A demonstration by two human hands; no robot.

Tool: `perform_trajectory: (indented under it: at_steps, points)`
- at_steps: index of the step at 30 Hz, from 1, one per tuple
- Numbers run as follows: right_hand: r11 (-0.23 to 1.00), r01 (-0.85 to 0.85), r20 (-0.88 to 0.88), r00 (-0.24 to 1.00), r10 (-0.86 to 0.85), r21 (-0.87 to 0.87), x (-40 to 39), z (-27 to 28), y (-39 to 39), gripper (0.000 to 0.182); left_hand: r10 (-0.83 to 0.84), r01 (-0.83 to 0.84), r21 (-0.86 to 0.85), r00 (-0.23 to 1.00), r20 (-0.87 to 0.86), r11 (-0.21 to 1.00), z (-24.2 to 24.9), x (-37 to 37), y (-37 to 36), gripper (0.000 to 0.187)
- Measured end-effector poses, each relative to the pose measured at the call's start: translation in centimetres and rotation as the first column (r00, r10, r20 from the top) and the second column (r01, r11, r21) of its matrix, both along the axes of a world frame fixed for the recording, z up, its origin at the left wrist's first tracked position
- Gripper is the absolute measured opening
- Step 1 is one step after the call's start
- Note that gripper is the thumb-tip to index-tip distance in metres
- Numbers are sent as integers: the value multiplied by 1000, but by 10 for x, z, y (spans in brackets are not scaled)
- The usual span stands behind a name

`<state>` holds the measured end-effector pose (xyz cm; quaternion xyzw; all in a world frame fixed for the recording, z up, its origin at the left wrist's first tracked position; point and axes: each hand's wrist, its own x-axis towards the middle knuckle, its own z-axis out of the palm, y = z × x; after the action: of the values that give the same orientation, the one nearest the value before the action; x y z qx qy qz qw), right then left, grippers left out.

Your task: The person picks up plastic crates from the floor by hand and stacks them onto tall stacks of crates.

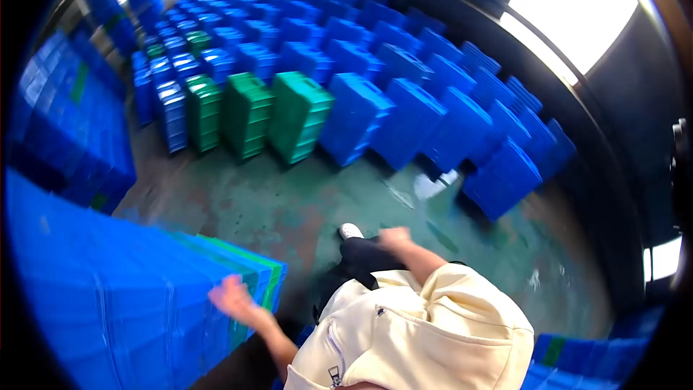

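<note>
My left hand [234,297] is at the lower left, in front of a large stack of blue crates [130,282] with green ones at its right end. Its fingers look spread and nothing shows in them; whether it touches the stack I cannot tell. Near the middle, my right hand [395,237] hangs over the floor beside my dark-clothed leg. It is blurred, and its fingers cannot be made out.
Rows of upright blue crates [354,119] and green crates [297,115] stand ahead. Another blue stack [68,123] rises at the left, and more blue crates [588,357] are at the lower right. A white scrap [433,185] lies on the green floor [245,195].
</note>
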<state>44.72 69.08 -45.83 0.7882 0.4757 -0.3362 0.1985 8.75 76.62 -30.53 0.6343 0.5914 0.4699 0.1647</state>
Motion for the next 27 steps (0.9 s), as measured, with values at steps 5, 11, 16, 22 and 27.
perform_trajectory:
  at_steps: [5, 11, 16, 22, 27]
  points:
    - [191, 812, 9, 223, -975, 551, 205, -55, -263, 41, -795, 812, -135, 584, 166, 568, -50, 131, -23, 52]
    - [-48, 650, -179, 137, -974, 758, 229, -54, -383, 25, -821, 830, -276, 540, 186, 484, -54, 230, -31, 53]
    - [472, 851, -134, 508, -851, 231, 204, -133, -431, 39, -758, 769, -321, 624, 189, 553, -78, 339, -54, 49]
    - [205, 977, -303, 178, -936, -60, 270, -154, -465, 35, -902, 832, -408, 429, 43, 376, -76, 479, -96, 51]
    - [159, 932, -320, 267, -909, 326, 389, -126, -443, 30, -938, 856, -438, 338, 78, 272, -83, 576, -116, 53]
